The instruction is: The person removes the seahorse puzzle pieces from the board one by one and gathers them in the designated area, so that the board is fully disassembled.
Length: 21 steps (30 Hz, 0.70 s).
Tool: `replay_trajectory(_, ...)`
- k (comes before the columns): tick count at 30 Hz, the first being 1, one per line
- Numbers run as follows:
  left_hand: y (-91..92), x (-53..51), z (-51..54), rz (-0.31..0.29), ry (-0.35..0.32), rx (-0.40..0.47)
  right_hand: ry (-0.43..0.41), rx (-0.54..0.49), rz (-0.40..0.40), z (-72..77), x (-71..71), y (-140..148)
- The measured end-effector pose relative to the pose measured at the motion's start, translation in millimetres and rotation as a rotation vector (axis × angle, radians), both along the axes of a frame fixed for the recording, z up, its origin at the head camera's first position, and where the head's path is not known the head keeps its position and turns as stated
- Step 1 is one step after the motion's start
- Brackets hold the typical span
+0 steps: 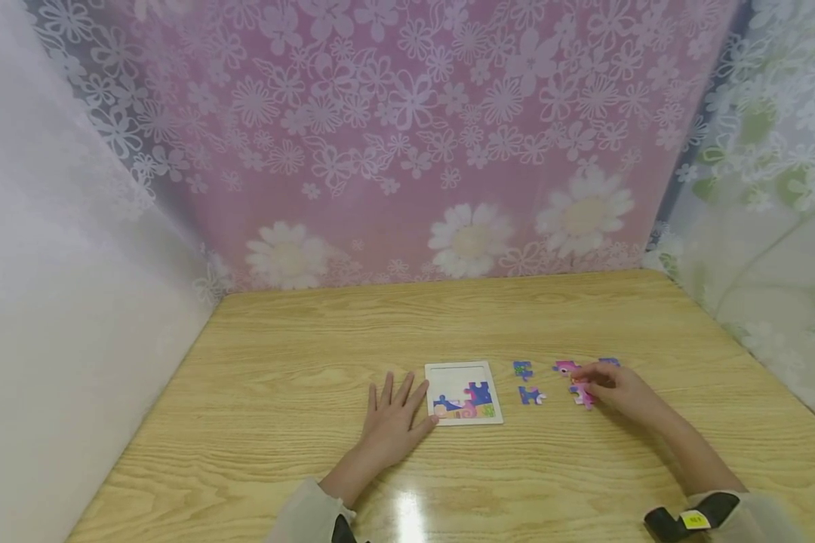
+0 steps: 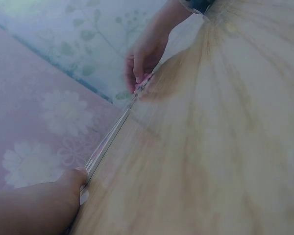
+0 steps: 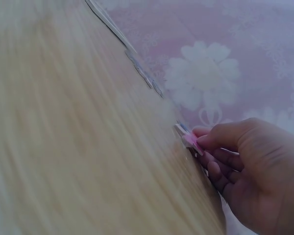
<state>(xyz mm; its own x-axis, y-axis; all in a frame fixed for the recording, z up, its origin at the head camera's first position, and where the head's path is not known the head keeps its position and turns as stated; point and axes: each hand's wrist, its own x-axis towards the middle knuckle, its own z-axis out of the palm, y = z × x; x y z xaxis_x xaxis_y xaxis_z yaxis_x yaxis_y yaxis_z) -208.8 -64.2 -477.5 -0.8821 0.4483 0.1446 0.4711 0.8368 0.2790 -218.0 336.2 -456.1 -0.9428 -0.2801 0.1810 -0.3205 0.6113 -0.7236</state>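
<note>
Head view: high, facing forward-down over table (image 1: 278, 332). Wrist views: low, close, tilted; both share right grip (image 3: 257, 169).

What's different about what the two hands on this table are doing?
The left hand has its fingers straight and spread; the right hand has its fingers bent.
The left hand rests at the edge of the white puzzle frame, while the right hand pinches a pink puzzle piece off to the frame's right.
Both are bare, with pale sleeves at the wrists.
</note>
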Motion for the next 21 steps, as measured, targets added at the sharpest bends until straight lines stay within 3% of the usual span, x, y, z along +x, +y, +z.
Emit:
replay_trajectory(7,-0.4,0.7,1.0,-0.003,-0.004,-0.001,0.008,0.017,-0.05,-4.3,3.2,-1.8)
replay_trajectory(14,0.0,-0.5,-0.8,-0.005,-0.003,-0.004,0.066,0.027,-0.029,-5.2,3.7,-1.0)
replay_trajectory(21,0.5,0.5,0.9,0.0,-0.005,0.015,0.071,-0.001,-0.003,-3.8,4.9,-1.3)
